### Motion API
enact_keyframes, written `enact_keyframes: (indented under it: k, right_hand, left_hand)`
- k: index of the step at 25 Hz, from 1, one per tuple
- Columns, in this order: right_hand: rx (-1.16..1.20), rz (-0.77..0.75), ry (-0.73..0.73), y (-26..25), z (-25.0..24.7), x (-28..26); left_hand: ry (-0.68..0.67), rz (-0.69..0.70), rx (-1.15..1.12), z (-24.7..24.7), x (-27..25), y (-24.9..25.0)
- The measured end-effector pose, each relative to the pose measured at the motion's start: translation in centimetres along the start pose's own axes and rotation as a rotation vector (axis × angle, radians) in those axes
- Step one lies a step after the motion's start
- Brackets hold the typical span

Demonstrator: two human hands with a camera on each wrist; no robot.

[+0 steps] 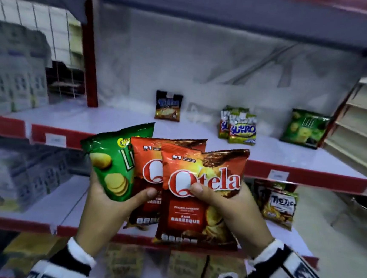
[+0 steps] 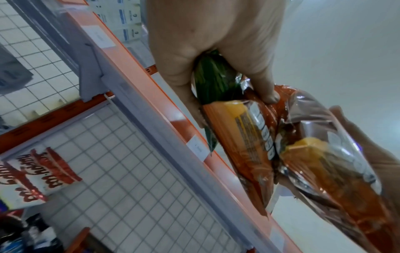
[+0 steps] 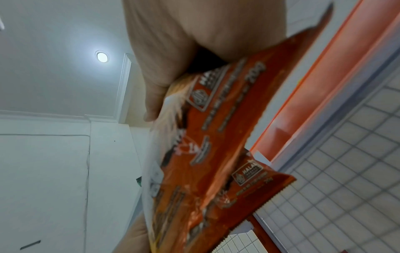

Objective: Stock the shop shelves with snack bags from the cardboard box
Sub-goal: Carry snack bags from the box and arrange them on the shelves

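Both hands are up in front of the shelving, three snack bags fanned between them. Left hand grips a green chip bag and the rear Qtela bag, thumb pressed across the front of that red one. Right hand pinches the front Qtela bag, thumb on the big white Q, fingers hidden behind it. So that's two red Qtela barbeque bags and one green, none of them on a shelf.

Upper shelf count: one dark bag with blue lettering standing alone, two Sukro bags one just in front of the other, and one green bag off to the right, so four total. On the lower shelf, one Tic Tac bag peeks out past the right wrist, with something behind it I can't make out.

Green chip bag's name is mostly covered by the rear Qtela bag, only "L" and a bit more shows. White cartons fill the left bays, way too blurred to read. Price tags on the red shelf edge are unreadable too. Left wrist view shows the bags' back sides; right wrist view is mostly smeared orange wrapper. No cardboard box visible in any view.
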State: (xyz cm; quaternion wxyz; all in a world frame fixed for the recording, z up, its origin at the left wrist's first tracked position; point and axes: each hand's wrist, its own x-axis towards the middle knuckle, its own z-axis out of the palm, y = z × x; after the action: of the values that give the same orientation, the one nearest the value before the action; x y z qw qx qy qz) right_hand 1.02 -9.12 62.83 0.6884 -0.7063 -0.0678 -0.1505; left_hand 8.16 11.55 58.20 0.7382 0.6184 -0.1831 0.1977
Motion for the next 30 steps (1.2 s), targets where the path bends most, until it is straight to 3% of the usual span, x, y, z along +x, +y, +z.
enact_keyframes:
  k: [7,16,24,30]
  right_hand:
    - [-0.035,-0.009,0.068,-4.7,0.9,-0.6]
    - [-0.222,-0.081,0.072,-7.3,-4.9,1.2]
    - [-0.217,-0.172,-0.037,-10.6,-11.0,8.6]
    - [-0.237,-0.194,-0.016,-10.4,-8.4,17.5]
  left_hand:
    - [-0.099,-0.018,-0.011,-0.2,2.7,4.8]
    - [-0.138,-0.051,0.013,4.3,5.5,4.9]
    - [0.026,-0.005,0.044,5.6,9.0,4.6]
    - [0.25,0.041,0.158,0.0,11.7,4.0]
